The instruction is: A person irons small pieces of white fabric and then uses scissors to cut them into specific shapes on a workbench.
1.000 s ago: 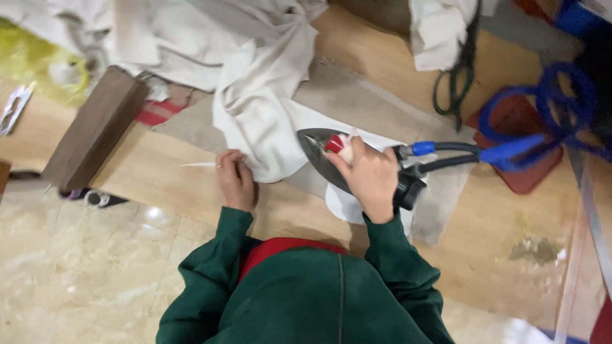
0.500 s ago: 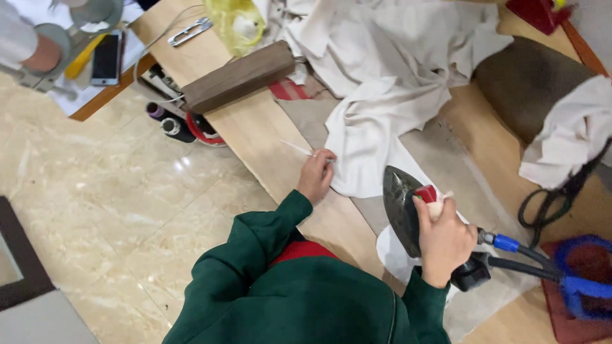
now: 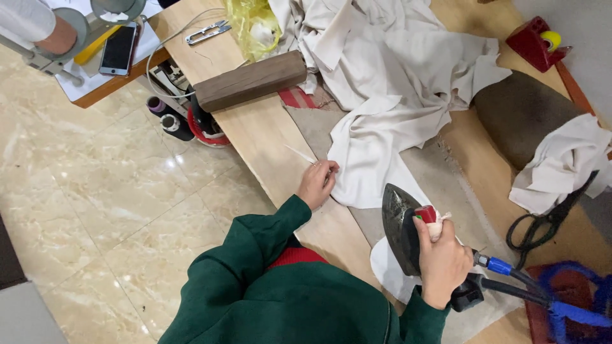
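Both our hands are busy: the right hand (image 3: 442, 262) is clenched round the handle of the iron (image 3: 403, 224), heavy and best held there, while the left hand (image 3: 317, 183) pinches the edge of the soft, limp cloth (image 3: 376, 153) on the counter (image 3: 268, 137).

The iron (image 3: 400, 224) showed a dull, worn metal soleplate, resting on soft, matt cream cloth (image 3: 376, 159). The wooden table (image 3: 268, 137) looked smooth and pale; the floor tiles (image 3: 95, 210) shone glossy.
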